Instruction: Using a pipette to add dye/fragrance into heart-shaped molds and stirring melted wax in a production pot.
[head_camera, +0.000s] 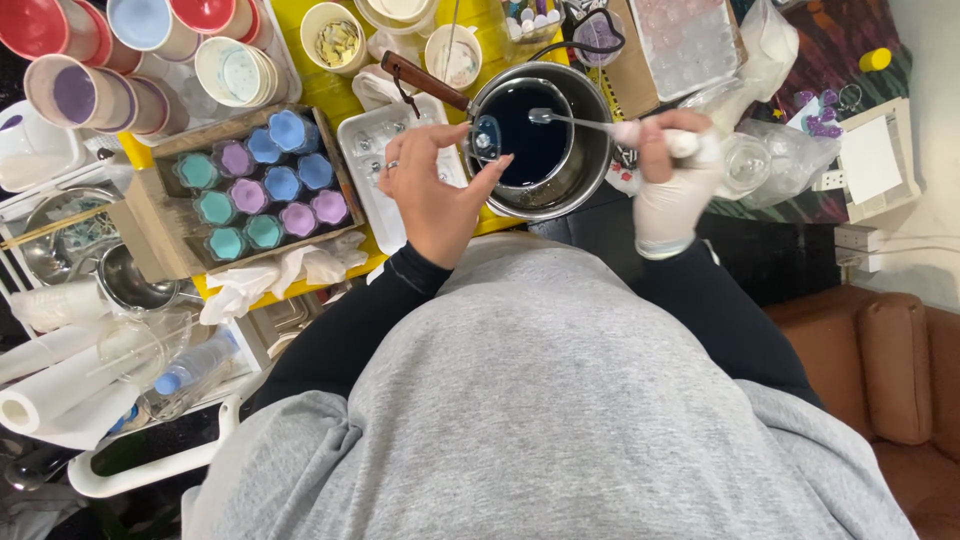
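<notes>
Spoon in the gloved right hand reached over a metal saucepan of dark blue liquid, upper centre of the frame, fingers closed around its handle. The bare left hand pinched a small clear mould between thumb and fingertips at the pan's left rim. A cardboard tray of blue, teal and purple cups sat at left.

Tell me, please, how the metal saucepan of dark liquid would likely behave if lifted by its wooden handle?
The saucepan looks rigid, being metal. It seems fairly full of dark liquid, so it is probably heavy and apt to slosh if tilted. Its single long wooden handle sits to one side, so it may tip downward away from the grip.
</notes>
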